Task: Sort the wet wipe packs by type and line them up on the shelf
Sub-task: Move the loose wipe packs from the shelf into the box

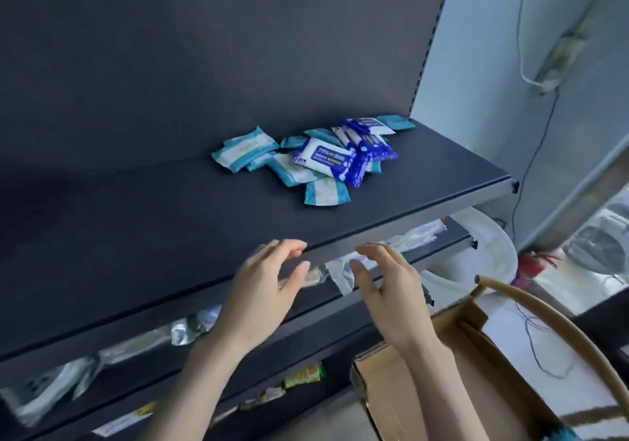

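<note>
Both hands are empty & open. My left hand (pixel 265 291) is at the front lip of the shelf (pixel 170 229), fingers loosely spread; can't tell if the tips touch it. My right hand (pixel 391 297) is just beside it, palm turned inward, thumb out, holding nothing. Neither touches a pack.

The wet wipe packs sit in one mixed pile (pixel 316 158) right of centre in the frame, well back from my hands. I see two types, as far as I can tell. Some are teal-and-white, e.g. the teal pack (pixel 243 149) at the pile's left edge. Others are dark-blue-and-white, e.g. the blue pack (pixel 326 160) on top in the middle. More blue ones lie at the back, overlapping teal.

Step in hand, I judge: reach in & start splitting the pile, since nothing's sorted yet.

To do it well:
- Take the top layer first. Blue rides on teal, so pulling a teal from under would drag the rest.
- Loose outliers like the front teal pack (pixel 326 193) can go any time.
- One type per hand, prob. teal to the bare left stretch of shelf & blue to the right, so no crossing arms.
- They look like soft, slippery pouches, so pinch the body, not the crimped end.
- Set each flat, same way round, edges touching, parallel to the front lip.
- Watch that lip: a nudged pack could slide off toward the cardboard box (pixel 408 389) at lower right.
</note>
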The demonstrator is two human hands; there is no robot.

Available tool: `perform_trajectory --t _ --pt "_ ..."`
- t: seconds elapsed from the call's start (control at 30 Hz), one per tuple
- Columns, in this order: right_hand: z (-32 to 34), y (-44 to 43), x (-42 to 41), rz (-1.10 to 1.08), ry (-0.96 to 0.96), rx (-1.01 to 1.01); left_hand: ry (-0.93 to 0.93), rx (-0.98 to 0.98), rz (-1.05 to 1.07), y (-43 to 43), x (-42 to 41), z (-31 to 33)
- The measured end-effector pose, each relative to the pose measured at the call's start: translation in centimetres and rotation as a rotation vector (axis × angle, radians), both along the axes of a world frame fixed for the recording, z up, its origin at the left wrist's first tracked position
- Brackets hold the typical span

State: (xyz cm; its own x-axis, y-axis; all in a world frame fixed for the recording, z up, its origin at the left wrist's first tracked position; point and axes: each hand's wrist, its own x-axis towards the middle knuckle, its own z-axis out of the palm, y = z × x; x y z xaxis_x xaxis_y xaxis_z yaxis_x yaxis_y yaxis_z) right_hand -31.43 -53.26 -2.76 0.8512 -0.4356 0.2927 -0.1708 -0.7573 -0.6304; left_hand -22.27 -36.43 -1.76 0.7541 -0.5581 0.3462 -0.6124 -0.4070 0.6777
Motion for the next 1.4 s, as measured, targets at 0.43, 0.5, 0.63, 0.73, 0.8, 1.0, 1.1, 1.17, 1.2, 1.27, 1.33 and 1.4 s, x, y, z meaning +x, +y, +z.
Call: perform_trajectory --t 0.43,0.5,0.63,0.73,0.8,1.0,1.1,1.17,1.2,1.27,1.33,1.4 --pt "3.2 -7.9 18.1 -0.026 0.05 -0.124 0.049 0.252 0.267 -8.6 17.3 1.3" --pt "3.5 -9.8 20.5 -0.02 0.169 -0.178 0.013 0.323 0.283 -10.5 19.1 1.4" --pt "3.8 -12.3 23.9 0.031 0.27 -0.134 0.046 0.269 0.25 -13.5 21.7 1.6" --pt "3.9 -13.5 24.7 0.101 0.198 0.057 0.119 0.085 0.227 -14.7 22.8 1.8" --pt "4.0 -14.6 24.6 0.14 0.134 0.221 0.201 -0.027 0.144 -15.7 23.5 2.5" --pt "4.5 -19.3 25.5 -0.201 0.138 0.095 0.198 -0.11 0.01 -21.6 27.1 2.9" --pt "4.1 -20.8 26.3 -0.213 0.184 0.272 0.166 -0.002 0.005 -24.6 28.9 2.7" --pt "3.8 -21.0 26.6 -0.196 0.139 0.41 0.239 0.066 -0.021 -26.2 30.0 2.9" --pt "3.6 -21.1 26.8 -0.201 0.108 0.473 0.264 0.119 -0.024 -26.9 30.6 2.9" --pt "3.2 -21.2 26.9 -0.222 0.048 0.582 0.266 0.209 -0.006 -27.9 31.3 2.9" --pt "3.1 -21.2 27.0 -0.242 0.018 0.64 0.273 0.139 0.018 -28.5 31.6 2.7" --pt "2.8 -21.3 26.9 -0.249 0.003 0.666 0.338 -0.007 0.04 -28.8 31.7 2.7"
